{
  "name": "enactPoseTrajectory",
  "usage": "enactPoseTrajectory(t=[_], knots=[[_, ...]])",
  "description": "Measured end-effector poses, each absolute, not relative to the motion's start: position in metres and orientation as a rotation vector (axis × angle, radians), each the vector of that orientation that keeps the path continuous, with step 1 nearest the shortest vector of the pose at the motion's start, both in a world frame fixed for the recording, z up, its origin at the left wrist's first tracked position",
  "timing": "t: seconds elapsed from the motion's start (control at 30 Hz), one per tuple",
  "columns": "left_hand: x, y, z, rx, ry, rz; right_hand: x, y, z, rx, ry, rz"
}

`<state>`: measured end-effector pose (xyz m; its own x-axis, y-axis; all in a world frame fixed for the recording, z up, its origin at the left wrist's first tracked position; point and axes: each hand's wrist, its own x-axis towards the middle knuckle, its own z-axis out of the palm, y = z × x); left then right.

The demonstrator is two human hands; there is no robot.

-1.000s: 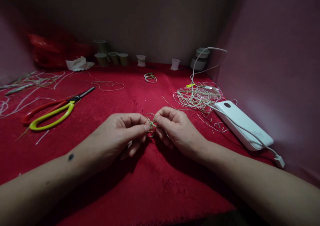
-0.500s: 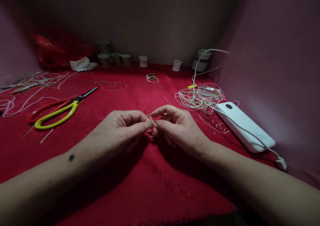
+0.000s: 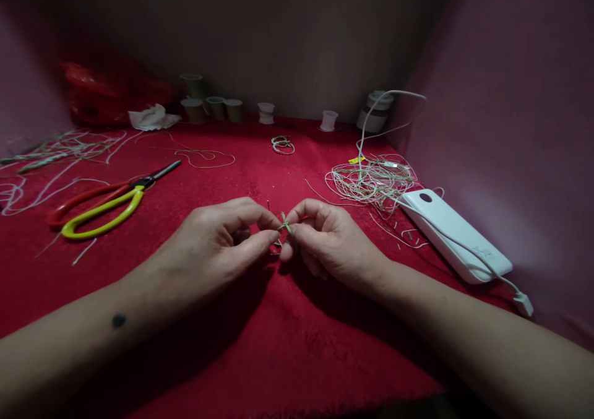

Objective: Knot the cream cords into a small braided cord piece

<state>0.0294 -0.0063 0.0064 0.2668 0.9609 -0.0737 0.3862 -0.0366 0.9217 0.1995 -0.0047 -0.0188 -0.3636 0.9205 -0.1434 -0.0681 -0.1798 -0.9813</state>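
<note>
The green cord [image 3: 285, 223] is held in the narrow gap between the two hands' fingertips. On its left it is pinched by thumb and forefinger of the left hand [image 3: 220, 236]; on its right, by those of the right hand [image 3: 334, 239]. A small loop is raised just beyond the fingertips.

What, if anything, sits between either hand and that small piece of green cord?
Nothing visible: the left hand and right hand both pinch the green cord at their fingertips. The scissors lie off to the left, and the loose cord bundle lies beyond the right hand, clear of both grips.
</note>
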Motion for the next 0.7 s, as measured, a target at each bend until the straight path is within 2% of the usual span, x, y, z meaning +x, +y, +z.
enactPoseTrajectory(t=[0.1,0.17,0.43,0.7], knots=[[0.027,-0.004,0.007,2.049,1.310,0.733,0.199,-0.005,-0.020,-1.041,-1.342,1.611],[0.024,-0.001,0.004,2.151,1.270,0.709,0.199,-0.006,-0.021,-1.027,-1.369,1.574],[0.025,0.003,0.001,1.611,1.225,0.653,0.199,-0.008,-0.020,-1.085,-1.379,1.421],[0.025,0.002,0.001,1.466,1.180,0.624,0.195,-0.010,-0.022,-1.059,-1.354,1.447]])
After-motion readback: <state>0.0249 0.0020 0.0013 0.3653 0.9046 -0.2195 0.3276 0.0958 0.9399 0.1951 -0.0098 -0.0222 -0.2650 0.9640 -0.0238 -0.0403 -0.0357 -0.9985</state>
